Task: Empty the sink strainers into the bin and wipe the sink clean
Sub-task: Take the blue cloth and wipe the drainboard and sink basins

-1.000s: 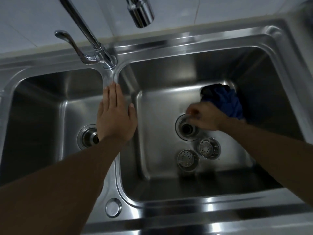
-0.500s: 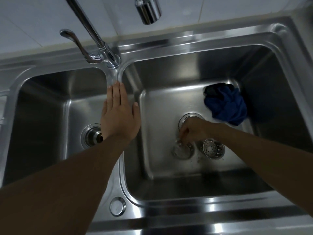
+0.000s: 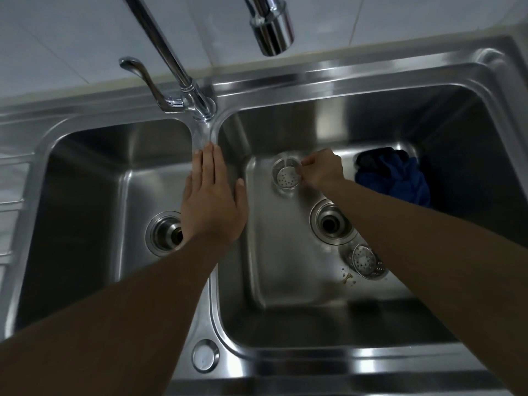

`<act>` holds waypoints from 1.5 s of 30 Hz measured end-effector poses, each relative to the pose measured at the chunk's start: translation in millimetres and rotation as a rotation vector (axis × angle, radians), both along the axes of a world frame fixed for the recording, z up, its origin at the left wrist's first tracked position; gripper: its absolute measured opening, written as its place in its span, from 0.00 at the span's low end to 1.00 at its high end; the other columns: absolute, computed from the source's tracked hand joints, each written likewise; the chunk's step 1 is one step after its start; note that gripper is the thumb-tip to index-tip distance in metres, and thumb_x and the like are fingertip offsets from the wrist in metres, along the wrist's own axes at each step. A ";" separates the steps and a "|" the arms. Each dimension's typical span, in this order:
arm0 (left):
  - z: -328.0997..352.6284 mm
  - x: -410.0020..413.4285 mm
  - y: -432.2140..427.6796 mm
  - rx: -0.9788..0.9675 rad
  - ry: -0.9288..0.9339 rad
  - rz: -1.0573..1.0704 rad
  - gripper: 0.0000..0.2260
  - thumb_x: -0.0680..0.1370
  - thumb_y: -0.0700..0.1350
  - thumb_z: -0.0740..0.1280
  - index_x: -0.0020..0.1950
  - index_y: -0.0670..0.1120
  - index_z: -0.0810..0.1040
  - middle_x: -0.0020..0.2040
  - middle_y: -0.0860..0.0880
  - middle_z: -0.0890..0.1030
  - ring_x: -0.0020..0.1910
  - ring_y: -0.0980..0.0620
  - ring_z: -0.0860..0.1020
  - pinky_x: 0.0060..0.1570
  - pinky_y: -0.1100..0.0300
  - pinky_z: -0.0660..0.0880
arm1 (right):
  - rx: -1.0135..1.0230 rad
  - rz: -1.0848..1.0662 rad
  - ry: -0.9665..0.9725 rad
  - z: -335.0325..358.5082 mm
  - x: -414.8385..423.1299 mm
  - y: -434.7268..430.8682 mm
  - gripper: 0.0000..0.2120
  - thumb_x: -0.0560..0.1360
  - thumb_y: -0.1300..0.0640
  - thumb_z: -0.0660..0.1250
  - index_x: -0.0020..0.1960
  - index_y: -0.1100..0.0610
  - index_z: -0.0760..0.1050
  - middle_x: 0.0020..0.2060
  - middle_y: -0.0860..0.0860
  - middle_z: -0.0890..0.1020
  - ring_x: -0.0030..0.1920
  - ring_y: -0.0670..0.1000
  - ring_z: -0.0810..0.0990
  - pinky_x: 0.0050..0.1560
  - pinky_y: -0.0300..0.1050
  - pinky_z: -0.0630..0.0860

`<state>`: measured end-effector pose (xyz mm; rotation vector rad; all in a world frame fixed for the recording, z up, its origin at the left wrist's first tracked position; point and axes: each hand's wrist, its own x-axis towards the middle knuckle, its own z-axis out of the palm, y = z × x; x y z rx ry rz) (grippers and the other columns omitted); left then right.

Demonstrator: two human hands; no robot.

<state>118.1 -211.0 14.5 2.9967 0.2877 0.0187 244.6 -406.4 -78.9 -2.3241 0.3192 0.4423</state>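
Note:
My right hand (image 3: 323, 168) grips the rim of a perforated metal strainer (image 3: 286, 175) and holds it in the right basin (image 3: 285, 267), to the upper left of the open drain (image 3: 331, 222). A second strainer (image 3: 364, 260) lies on its side on the basin floor below the drain, with small brown crumbs (image 3: 347, 278) beside it. A crumpled blue cloth (image 3: 397, 178) sits at the far right of the basin. My left hand (image 3: 213, 195) rests flat, fingers together, on the divider between the basins.
The left basin (image 3: 85, 210) has its own drain (image 3: 164, 232), partly hidden by my left wrist. The tap's spout (image 3: 271, 27) hangs over the right basin and its lever (image 3: 145, 78) points left. A round cap (image 3: 205, 355) sits on the front rim.
My right hand moved from the drain to the strainers, took hold of one and carried it toward the back of the basin. Crumbs are now exposed. My left hand stayed on the divider.

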 end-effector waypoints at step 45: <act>0.1 1.0 0.9 -0.023 0.000 0.002 0.28 0.84 0.48 0.50 0.82 0.41 0.48 0.83 0.45 0.49 0.82 0.48 0.47 0.79 0.48 0.54 | 0.377 -0.334 0.120 -8.8 8.7 -75.0 0.07 0.72 0.62 0.76 0.49 0.57 0.83 0.51 0.58 0.85 0.53 0.57 0.83 0.60 0.56 0.79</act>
